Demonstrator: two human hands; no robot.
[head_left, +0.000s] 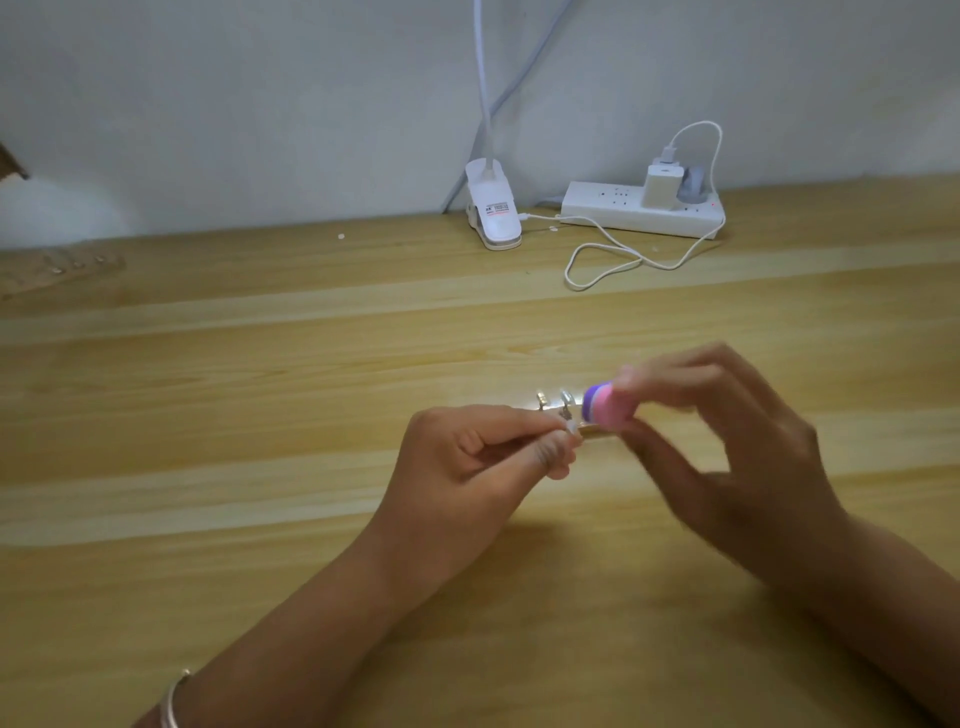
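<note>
Above the surface (260, 415), the right hand (737, 457) has its grip clamped on a pink-and-purple cylinder (608, 410) — thumb below, fingers above. At its nine o'clock, the left hand (467, 467) pinches a small metal piece (574, 428) in its grip — too blurred to name.

Small pink-and-purple cylinder (608, 411), tipped sideways in midair, just beside silvery metal piece (566, 405)
</note>
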